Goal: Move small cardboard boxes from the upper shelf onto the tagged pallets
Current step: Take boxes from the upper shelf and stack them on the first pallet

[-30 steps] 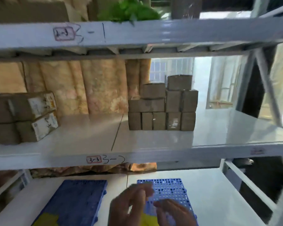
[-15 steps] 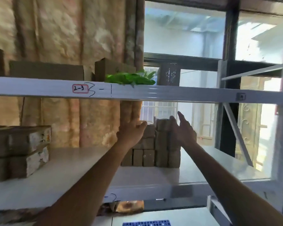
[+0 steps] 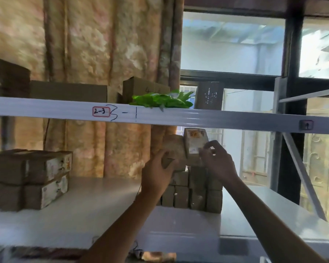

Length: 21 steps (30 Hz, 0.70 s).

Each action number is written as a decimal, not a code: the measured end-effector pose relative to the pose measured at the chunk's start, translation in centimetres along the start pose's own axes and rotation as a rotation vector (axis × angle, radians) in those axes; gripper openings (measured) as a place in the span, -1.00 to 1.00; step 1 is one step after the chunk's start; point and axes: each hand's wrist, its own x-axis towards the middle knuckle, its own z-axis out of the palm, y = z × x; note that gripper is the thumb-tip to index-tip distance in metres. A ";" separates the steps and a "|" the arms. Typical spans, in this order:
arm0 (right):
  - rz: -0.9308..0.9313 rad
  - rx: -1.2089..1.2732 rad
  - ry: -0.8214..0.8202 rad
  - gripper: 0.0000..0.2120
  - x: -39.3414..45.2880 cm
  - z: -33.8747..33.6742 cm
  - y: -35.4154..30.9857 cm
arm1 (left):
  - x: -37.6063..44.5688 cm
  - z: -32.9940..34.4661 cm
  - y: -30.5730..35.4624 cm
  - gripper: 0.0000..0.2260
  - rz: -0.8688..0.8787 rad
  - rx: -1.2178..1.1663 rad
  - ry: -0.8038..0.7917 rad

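Observation:
A stack of small cardboard boxes (image 3: 196, 194) stands in the middle of the white shelf (image 3: 95, 209). My left hand (image 3: 156, 174) grips a brown small box (image 3: 174, 147) lifted off the top of the stack. My right hand (image 3: 217, 161) holds another small box (image 3: 195, 141), tilted so its printed white face shows. Both held boxes touch each other just under the beam above. The pallets are out of view.
A white shelf beam (image 3: 160, 116) labelled 2-3 crosses just above the hands. Larger boxes (image 3: 30, 177) are stacked at the shelf's left. Green leaves (image 3: 161, 100) and cartons (image 3: 68, 91) sit on the level above. A diagonal brace (image 3: 300, 173) stands right.
The view rose from the blue pallets to the shelf. Both hands reached up to the stack and each has taken a small box off its top.

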 end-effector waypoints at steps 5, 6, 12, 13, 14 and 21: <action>-0.058 0.293 -0.032 -0.67 -8.4 0.0 -2.2 | -6.9 -5.8 1.0 -0.59 -0.021 -0.189 0.118; -0.081 0.341 -0.040 -0.59 -10.4 0.3 -2.7 | -8.8 -7.3 0.8 -0.59 -0.036 -0.219 0.154; -0.089 0.581 -0.288 -0.29 -23.9 5.4 -3.3 | -24.5 -15.5 -1.8 -0.67 -0.221 -0.104 0.386; -0.084 0.579 -0.352 -0.31 -26.0 6.6 -3.0 | -26.8 -16.5 -1.9 -0.69 -0.271 -0.021 0.376; -0.068 0.580 -0.420 -0.33 -28.2 8.2 -2.7 | -29.1 -17.7 -2.2 -0.62 -0.353 0.059 0.374; 0.180 0.597 -0.729 -0.35 -37.5 20.2 -1.6 | -39.0 -23.9 -9.4 -0.43 -0.873 -0.057 0.520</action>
